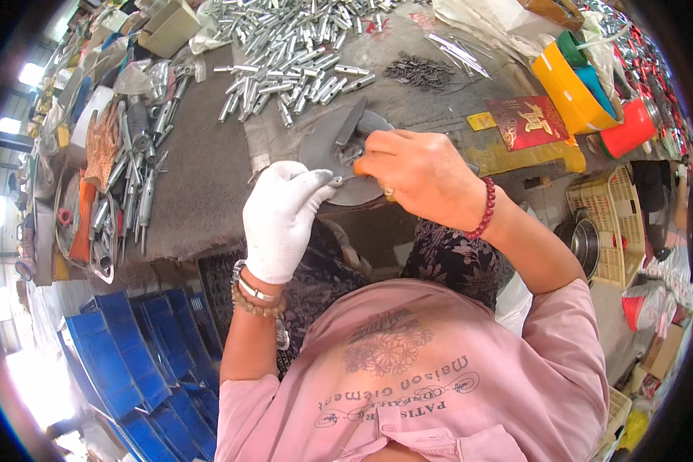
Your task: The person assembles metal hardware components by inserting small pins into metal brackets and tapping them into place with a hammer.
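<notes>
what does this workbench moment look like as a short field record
left hand: white glove, fingertips pinching a small metal piece at the round grey plate
right hand: bare, red bead bracelet, gripping an orange-handled tool at the same spot
behind the plate: heap of silver metal rods, small pile of dark pins
left of bench: metal tools
right: yellow box, red packet
below left: blue crates

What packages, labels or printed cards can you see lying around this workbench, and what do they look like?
Red packet: flat rectangle with gold ornament, on the bench right of the hands.
Yellow tag: small rectangle beside the red packet's left edge.
Cardboard box: tan, open, at the bench's far left.
Yellow container: boxy, with green and blue pieces on top, far right.
No screens in view.
</notes>
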`<move>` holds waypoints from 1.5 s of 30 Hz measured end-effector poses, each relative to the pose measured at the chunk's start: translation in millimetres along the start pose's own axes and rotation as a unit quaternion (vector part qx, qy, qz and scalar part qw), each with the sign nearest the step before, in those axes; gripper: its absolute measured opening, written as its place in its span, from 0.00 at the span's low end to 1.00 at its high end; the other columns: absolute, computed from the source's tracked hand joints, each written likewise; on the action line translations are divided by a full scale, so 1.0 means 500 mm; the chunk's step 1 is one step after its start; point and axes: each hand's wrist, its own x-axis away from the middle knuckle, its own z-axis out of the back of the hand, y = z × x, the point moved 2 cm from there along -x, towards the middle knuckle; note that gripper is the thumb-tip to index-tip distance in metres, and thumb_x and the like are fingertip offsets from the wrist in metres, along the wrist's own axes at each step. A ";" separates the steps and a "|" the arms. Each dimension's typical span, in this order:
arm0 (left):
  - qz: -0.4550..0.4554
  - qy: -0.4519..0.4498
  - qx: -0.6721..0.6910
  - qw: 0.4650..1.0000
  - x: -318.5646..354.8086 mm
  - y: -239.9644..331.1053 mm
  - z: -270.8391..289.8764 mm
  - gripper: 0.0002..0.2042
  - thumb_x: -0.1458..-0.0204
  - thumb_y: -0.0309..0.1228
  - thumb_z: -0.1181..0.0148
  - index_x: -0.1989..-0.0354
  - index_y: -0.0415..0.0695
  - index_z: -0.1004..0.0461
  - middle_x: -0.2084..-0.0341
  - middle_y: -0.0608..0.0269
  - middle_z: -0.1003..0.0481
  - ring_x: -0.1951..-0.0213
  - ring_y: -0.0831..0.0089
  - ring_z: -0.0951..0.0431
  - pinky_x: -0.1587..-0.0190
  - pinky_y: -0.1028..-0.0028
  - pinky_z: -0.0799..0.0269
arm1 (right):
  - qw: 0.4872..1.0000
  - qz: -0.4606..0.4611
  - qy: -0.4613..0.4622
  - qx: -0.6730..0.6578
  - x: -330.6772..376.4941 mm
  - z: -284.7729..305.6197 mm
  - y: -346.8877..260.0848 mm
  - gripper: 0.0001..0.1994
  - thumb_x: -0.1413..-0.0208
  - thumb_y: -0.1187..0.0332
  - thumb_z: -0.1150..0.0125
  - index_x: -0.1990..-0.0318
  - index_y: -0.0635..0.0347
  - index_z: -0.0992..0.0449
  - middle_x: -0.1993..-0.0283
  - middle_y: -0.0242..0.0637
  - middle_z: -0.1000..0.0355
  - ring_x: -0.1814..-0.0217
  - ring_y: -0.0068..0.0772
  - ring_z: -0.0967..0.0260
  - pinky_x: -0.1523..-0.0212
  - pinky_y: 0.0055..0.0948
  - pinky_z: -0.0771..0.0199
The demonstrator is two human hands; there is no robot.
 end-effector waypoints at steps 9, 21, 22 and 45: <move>-0.006 0.013 -0.015 1.000 0.014 0.013 0.003 0.11 0.49 0.21 0.28 0.56 0.41 0.14 0.65 0.59 0.22 0.58 0.60 0.21 0.52 0.66 0.25 | 1.000 -0.024 0.006 0.008 0.005 0.015 0.004 0.08 0.50 0.73 0.35 0.62 0.51 0.18 0.64 0.34 0.29 0.60 0.40 0.21 0.61 0.38 0.18; -0.026 0.044 -0.013 0.999 0.012 0.012 -0.004 0.12 0.51 0.19 0.27 0.56 0.40 0.14 0.64 0.58 0.22 0.59 0.59 0.21 0.52 0.66 0.24 | 0.948 -0.300 0.025 0.106 0.072 0.080 0.235 0.10 0.45 0.72 0.33 0.56 0.51 0.14 0.54 0.37 0.18 0.50 0.47 0.19 0.49 0.45 0.20; -0.026 0.042 -0.012 0.999 0.012 0.012 -0.004 0.12 0.51 0.19 0.27 0.56 0.40 0.14 0.64 0.58 0.22 0.59 0.59 0.21 0.52 0.66 0.24 | 0.948 -0.300 0.025 0.106 0.069 0.078 0.239 0.10 0.45 0.72 0.33 0.56 0.51 0.14 0.54 0.37 0.18 0.50 0.47 0.19 0.49 0.45 0.20; -0.018 0.041 -0.046 0.998 0.013 0.005 -0.012 0.12 0.51 0.23 0.26 0.57 0.44 0.14 0.65 0.59 0.21 0.59 0.59 0.20 0.54 0.66 0.23 | 0.996 -0.073 0.053 0.019 -0.036 0.046 0.038 0.16 0.44 0.78 0.38 0.48 0.53 0.21 0.53 0.41 0.19 0.50 0.48 0.19 0.52 0.43 0.18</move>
